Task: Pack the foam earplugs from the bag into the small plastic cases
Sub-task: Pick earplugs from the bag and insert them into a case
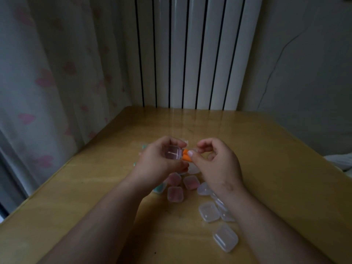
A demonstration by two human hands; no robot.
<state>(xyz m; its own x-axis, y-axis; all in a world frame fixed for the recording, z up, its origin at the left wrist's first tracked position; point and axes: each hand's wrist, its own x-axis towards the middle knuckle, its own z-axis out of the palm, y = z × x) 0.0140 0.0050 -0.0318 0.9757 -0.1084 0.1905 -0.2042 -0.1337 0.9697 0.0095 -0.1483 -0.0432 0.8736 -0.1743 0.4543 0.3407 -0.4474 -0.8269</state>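
Fingers [178, 144] of left hand [152, 161] grip case [171, 154]; right hand [219, 164], curled, thumbs orange earplugs [185, 156] in.

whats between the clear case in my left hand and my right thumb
Orange earplugs lie there, touching the thumb of the right hand and the clear case in the left hand; head view.

Dim room: wooden table [95, 187] against white radiator [190, 54], heart-patterned curtain [57, 73] left, pale wall [304, 63] right.

No readable lettering, label or number anywhere: none on the small plastic cases [225, 237], none on the wooden table [95, 187], none on the curtain [47, 82].
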